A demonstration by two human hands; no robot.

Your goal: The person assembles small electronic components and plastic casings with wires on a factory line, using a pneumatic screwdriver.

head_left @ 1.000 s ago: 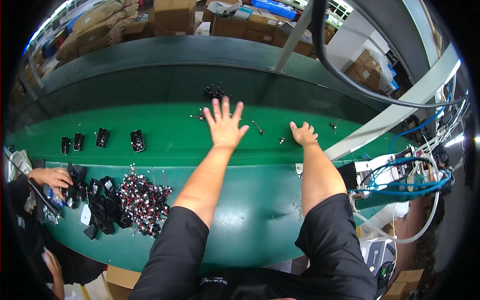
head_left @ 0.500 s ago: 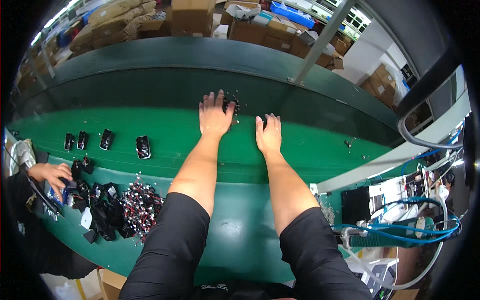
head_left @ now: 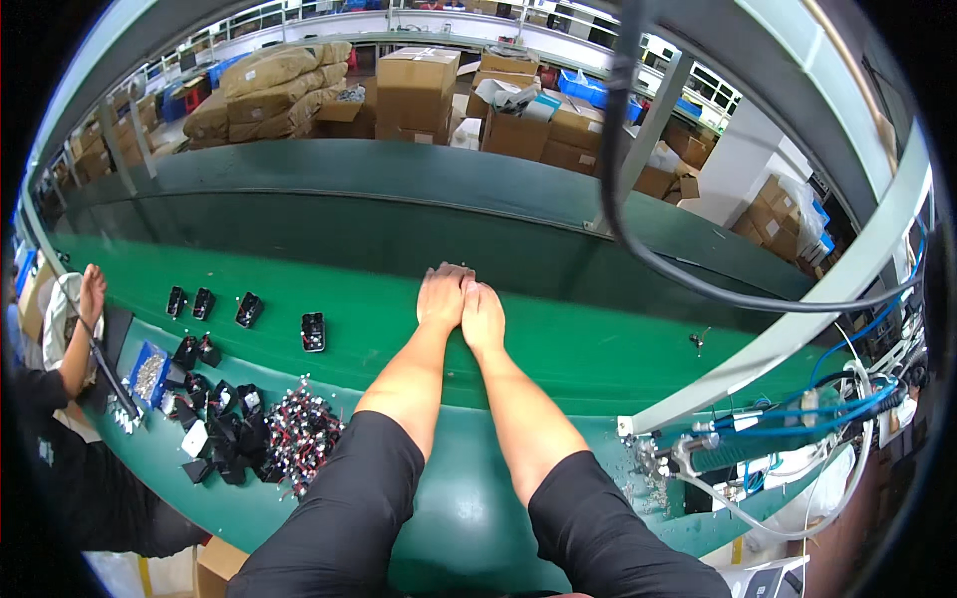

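My left hand and my right hand lie side by side, touching, palms down over the green conveyor belt. The left fingers stretch forward, slightly blurred. Most of the right fingers are hidden, tucked in against the left hand. Whatever lies under the palms is out of sight; a few tiny specks show just past the fingertips. To the left on the belt stand several small black housings with parts inside. Nearer me, on the green table, is a heap of small wired components beside a pile of black casings.
At left, a co-worker's raised hand is near a blue tray of small metal pieces. A green tool with hoses and a slanted metal post stand at right. A black cable hangs across the upper right. Cardboard boxes are stacked behind.
My hands were apart with fingers spread, the left beside loose dark bits; now they have come together. The view has tilted up. The co-worker's hand has lifted off the blue tray.
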